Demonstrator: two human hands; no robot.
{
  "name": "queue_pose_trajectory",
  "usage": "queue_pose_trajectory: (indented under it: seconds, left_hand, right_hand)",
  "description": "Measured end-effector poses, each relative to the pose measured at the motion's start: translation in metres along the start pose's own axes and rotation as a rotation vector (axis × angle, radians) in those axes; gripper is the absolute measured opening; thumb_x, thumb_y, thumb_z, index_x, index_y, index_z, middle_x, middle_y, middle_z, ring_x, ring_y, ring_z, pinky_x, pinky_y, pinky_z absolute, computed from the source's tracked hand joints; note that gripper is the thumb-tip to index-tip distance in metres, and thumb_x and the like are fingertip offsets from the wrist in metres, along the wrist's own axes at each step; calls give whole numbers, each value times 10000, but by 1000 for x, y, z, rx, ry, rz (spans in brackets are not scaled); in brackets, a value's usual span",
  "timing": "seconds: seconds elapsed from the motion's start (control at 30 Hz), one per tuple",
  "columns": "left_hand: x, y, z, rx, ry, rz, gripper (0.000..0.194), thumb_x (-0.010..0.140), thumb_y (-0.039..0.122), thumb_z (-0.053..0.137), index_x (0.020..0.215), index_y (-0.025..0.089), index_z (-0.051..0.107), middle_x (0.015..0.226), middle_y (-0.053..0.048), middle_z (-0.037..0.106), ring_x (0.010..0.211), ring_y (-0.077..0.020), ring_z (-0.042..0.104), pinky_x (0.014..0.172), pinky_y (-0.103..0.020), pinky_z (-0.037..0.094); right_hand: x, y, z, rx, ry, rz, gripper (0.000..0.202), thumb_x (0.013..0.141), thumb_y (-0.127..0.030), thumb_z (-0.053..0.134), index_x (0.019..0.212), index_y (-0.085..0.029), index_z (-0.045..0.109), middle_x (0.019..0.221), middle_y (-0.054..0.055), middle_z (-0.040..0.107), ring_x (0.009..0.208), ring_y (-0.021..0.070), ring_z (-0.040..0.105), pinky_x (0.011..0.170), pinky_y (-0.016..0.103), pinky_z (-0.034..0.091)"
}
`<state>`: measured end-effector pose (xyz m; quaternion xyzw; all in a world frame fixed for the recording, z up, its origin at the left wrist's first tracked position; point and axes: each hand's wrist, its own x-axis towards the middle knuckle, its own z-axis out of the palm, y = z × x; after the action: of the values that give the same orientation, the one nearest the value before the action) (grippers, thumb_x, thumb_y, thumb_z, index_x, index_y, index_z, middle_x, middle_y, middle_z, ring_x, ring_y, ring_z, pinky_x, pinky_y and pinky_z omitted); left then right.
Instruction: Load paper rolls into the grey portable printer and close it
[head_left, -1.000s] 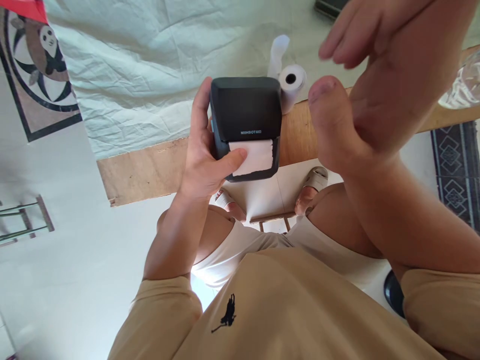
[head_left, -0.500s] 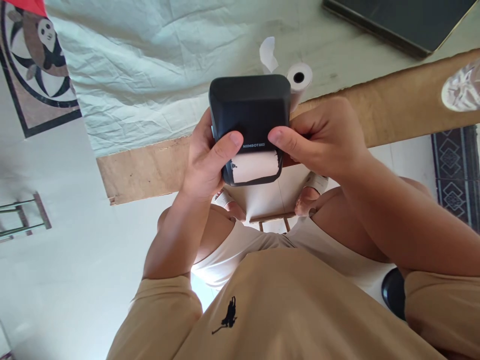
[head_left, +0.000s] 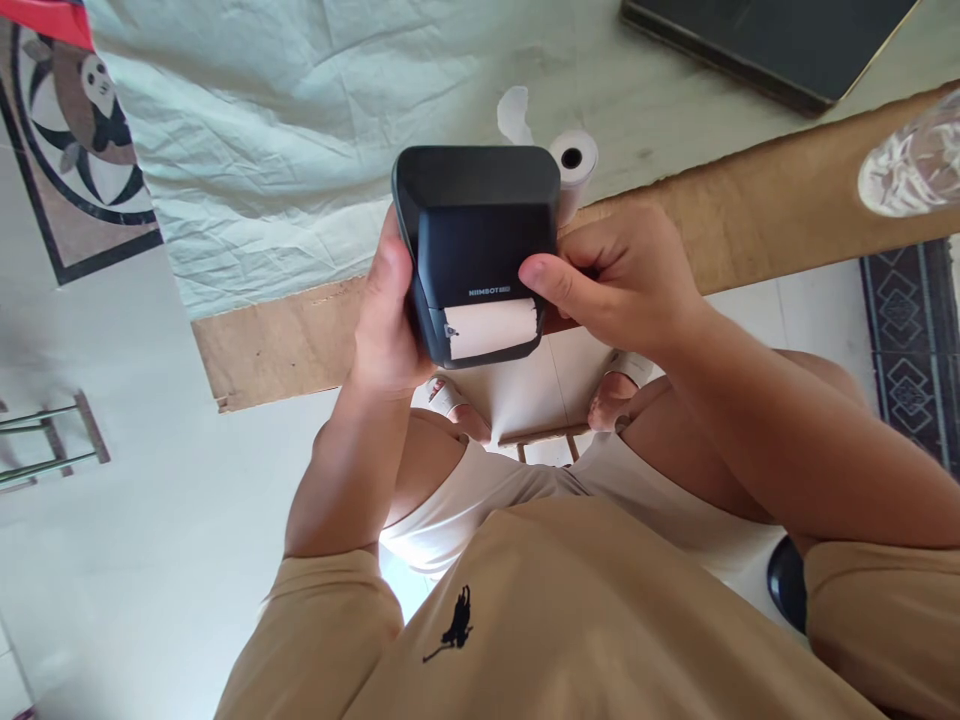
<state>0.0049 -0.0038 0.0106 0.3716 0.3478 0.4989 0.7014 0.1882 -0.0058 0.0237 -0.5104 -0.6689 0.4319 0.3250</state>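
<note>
The left hand [head_left: 386, 315] is gripping one side of a black, round-cornered, boxy printer [head_left: 480, 250], its thumb lying along the edge, its other fingers largely hidden. And the right hand [head_left: 630, 285] is clasping the opposite side, thumb pressing the top face, fingers curling together beneath. The printer is hovering in front of the pale green cloth [head_left: 285, 150] and bare wooden board [head_left: 281, 350], with white paper [head_left: 491, 330] showing at its near end. Just beyond, a white paper roll [head_left: 574, 170] is standing upright near a torn white scrap [head_left: 514, 115].
</note>
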Motion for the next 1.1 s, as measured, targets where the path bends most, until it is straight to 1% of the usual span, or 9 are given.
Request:
queue_pose_trajectory:
  seconds: [0.13, 0.3, 0.47, 0.7, 0.8, 0.87, 0.93, 1.03, 1.1]
  left_hand:
    - [1, 2, 2, -82, -47, 23, 360, 945, 488, 415, 1076, 238, 639, 1076, -42, 723, 1385, -234, 487, 1197, -411, 370]
    - [3, -1, -2, -82, 2, 23, 407, 943, 546, 388, 1021, 239, 643, 1075, -44, 730, 1427, -250, 437, 1211, -438, 354]
    - [4, -3, -5, 0, 49, 40, 434, 935, 572, 366, 953, 259, 666, 1186, -52, 707, 1441, -302, 410, 1180, -514, 355]
    - [5, -2, -4, 30, 114, 85, 447, 926, 573, 373, 871, 269, 697, 995, -53, 742, 1354, -335, 460, 1097, -499, 410]
    - [5, -4, -6, 37, 101, 101, 488, 938, 580, 340, 864, 272, 711, 830, -31, 719, 1049, -263, 609, 917, -399, 489]
    - [6, -4, -8, 9, 82, 106, 483, 948, 554, 347, 827, 256, 707, 776, -10, 701, 801, -198, 606, 775, -350, 494]
    - [7, -4, -10, -4, 65, 101, 466, 951, 530, 370, 786, 239, 695, 756, 2, 697, 720, -168, 584, 723, -327, 490]
    - [7, -2, -10, -14, 70, 79, 446, 952, 518, 379, 791, 234, 682, 787, -2, 707, 788, -182, 617, 752, -329, 518]
    - [7, 0, -6, -21, 66, 21, 460, 935, 565, 370, 866, 240, 688, 881, -25, 729, 968, -244, 648, 841, -382, 542]
  right_hand:
    - [-1, 2, 1, 1, 10, -31, 627, 888, -584, 500, 457, -142, 391, 436, -7, 496, 439, 15, 319, 443, 221, 201]
    - [-1, 2, 2, -20, 10, -42, 574, 907, -499, 482, 473, -151, 339, 434, -10, 469, 453, 26, 308, 474, 235, 198]
    - [1, 2, 3, -124, 23, -63, 425, 812, -432, 593, 531, -164, 418, 468, -27, 446, 477, 39, 334, 507, 249, 240]
    - [3, 1, 4, -194, 6, -23, 437, 783, -475, 609, 547, -169, 405, 479, -30, 429, 494, 44, 332, 504, 257, 232]
    - [2, 0, 4, -177, 6, -11, 444, 774, -481, 610, 539, -166, 404, 474, -35, 439, 486, 33, 334, 499, 249, 231]
    - [2, 0, 3, -148, 2, -13, 456, 771, -480, 616, 527, -162, 398, 467, -40, 438, 478, 25, 330, 495, 244, 226]
    - [3, -1, 2, -117, 4, -15, 466, 766, -468, 628, 510, -160, 390, 447, -46, 412, 468, 19, 320, 488, 242, 215]
    - [3, -1, 1, -95, 8, -13, 468, 758, -451, 647, 495, -158, 394, 428, -48, 398, 454, 19, 321, 479, 245, 208]
    - [3, -2, 1, -105, 15, -46, 470, 773, -463, 637, 490, -156, 421, 433, -40, 427, 450, 24, 334, 483, 250, 220]
